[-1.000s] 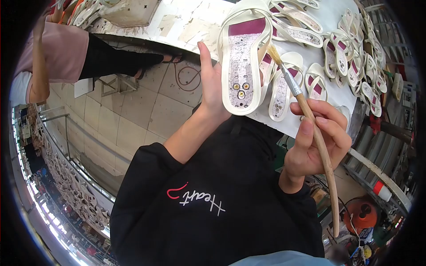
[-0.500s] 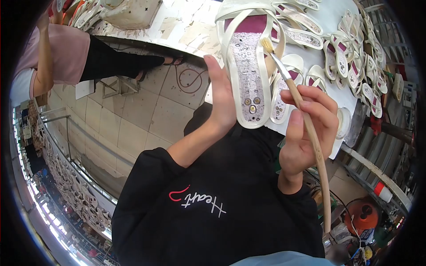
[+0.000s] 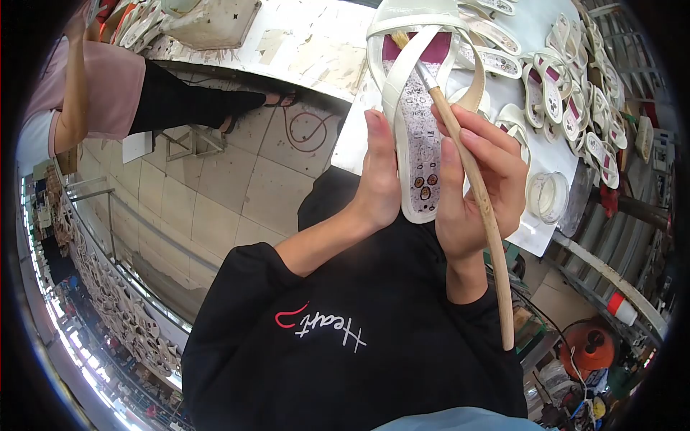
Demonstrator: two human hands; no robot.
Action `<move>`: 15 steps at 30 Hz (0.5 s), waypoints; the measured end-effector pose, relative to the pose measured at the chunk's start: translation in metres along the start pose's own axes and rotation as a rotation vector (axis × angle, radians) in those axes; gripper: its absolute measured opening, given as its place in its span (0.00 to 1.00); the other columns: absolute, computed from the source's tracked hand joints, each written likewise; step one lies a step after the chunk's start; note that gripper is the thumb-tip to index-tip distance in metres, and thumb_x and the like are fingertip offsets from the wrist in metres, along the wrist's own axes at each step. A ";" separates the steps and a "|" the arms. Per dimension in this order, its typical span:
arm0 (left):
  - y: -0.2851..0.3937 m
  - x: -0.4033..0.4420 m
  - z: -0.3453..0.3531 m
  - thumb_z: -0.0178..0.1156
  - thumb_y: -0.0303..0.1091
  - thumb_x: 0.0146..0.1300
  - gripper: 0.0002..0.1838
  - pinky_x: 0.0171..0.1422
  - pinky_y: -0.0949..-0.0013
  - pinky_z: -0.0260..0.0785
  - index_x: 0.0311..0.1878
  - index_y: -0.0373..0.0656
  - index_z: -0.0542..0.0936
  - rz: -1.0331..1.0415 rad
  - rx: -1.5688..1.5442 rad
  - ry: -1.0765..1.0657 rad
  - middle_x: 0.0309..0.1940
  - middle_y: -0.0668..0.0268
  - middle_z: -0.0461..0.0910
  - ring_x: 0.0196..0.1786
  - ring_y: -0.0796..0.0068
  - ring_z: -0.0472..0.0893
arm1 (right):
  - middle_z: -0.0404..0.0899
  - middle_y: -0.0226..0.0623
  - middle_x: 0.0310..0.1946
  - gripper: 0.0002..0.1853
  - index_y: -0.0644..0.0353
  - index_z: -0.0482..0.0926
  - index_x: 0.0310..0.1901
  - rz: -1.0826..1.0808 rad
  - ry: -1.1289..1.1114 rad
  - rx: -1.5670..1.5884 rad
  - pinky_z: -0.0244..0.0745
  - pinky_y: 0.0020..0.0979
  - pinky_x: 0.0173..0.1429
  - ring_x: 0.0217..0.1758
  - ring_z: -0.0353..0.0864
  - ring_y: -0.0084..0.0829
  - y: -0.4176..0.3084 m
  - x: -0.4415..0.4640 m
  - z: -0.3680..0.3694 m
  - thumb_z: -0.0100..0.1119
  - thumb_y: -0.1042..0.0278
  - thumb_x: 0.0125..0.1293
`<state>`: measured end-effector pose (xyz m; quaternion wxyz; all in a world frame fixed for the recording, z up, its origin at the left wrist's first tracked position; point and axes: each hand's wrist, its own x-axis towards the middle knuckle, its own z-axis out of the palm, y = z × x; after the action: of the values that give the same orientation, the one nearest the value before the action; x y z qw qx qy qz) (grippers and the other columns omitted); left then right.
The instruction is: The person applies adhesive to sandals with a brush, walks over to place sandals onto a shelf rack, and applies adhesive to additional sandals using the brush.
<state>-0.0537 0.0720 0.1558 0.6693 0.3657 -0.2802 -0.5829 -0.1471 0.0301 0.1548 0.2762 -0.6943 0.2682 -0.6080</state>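
A white strappy sandal (image 3: 422, 154) with a patterned insole and a magenta heel patch is held up before me, toe end towards my body. My left hand (image 3: 379, 176) grips it along its left edge, thumb raised and the fingers hidden behind the sole. In my right hand (image 3: 483, 183) is a paintbrush (image 3: 496, 251) with a wooden handle, pinched between thumb and fingers. Its pale bristles reach under the straps onto the magenta patch. The fingers of my right hand are close to the sandal's right edge; whether they touch it I cannot tell.
More white sandals (image 3: 550, 90) lie on the white table (image 3: 350, 147) at the right. A round clear container (image 3: 548, 197) stands near the table edge. Another person (image 3: 86, 93) is at the far left by a bench. An orange fan-like object (image 3: 588, 346) sits low right.
The brush tip has moved up and left, from the right-hand strap to the magenta heel patch. The sandal and my left hand have shifted a little right and down.
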 end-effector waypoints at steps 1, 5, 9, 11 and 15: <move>0.000 -0.001 0.000 0.20 0.72 0.64 0.47 0.54 0.67 0.74 0.63 0.36 0.65 0.001 0.010 -0.006 0.50 0.57 0.76 0.51 0.69 0.79 | 0.77 0.54 0.44 0.12 0.69 0.71 0.43 0.006 -0.074 -0.005 0.80 0.33 0.48 0.44 0.82 0.42 -0.001 0.000 -0.002 0.59 0.85 0.59; -0.001 -0.001 0.002 0.21 0.71 0.64 0.47 0.51 0.68 0.76 0.62 0.36 0.65 0.018 0.044 0.014 0.49 0.56 0.76 0.50 0.67 0.80 | 0.74 0.57 0.47 0.11 0.69 0.68 0.45 0.005 -0.161 -0.021 0.81 0.36 0.53 0.48 0.82 0.45 -0.001 -0.001 -0.003 0.53 0.86 0.62; -0.010 -0.001 -0.002 0.21 0.71 0.64 0.47 0.51 0.68 0.76 0.62 0.36 0.65 0.067 0.058 -0.010 0.49 0.57 0.76 0.50 0.68 0.80 | 0.74 0.56 0.47 0.11 0.69 0.68 0.45 0.006 -0.170 -0.047 0.81 0.36 0.53 0.48 0.82 0.45 0.000 0.001 -0.004 0.53 0.86 0.62; -0.010 -0.002 -0.003 0.21 0.71 0.65 0.47 0.51 0.68 0.75 0.62 0.36 0.65 0.053 0.077 0.016 0.48 0.57 0.77 0.50 0.69 0.80 | 0.74 0.56 0.47 0.10 0.68 0.68 0.45 0.025 -0.145 -0.066 0.81 0.35 0.53 0.48 0.82 0.44 0.002 0.000 -0.005 0.54 0.86 0.62; -0.003 0.000 0.000 0.21 0.71 0.65 0.47 0.52 0.69 0.75 0.63 0.36 0.64 0.018 0.023 0.012 0.49 0.58 0.76 0.50 0.70 0.79 | 0.74 0.55 0.47 0.10 0.68 0.69 0.44 0.062 -0.095 -0.091 0.81 0.34 0.53 0.48 0.82 0.43 0.003 0.000 -0.006 0.54 0.86 0.62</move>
<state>-0.0552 0.0713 0.1538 0.6719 0.3744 -0.2861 -0.5715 -0.1529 0.0271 0.1535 0.2753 -0.7257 0.3036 -0.5526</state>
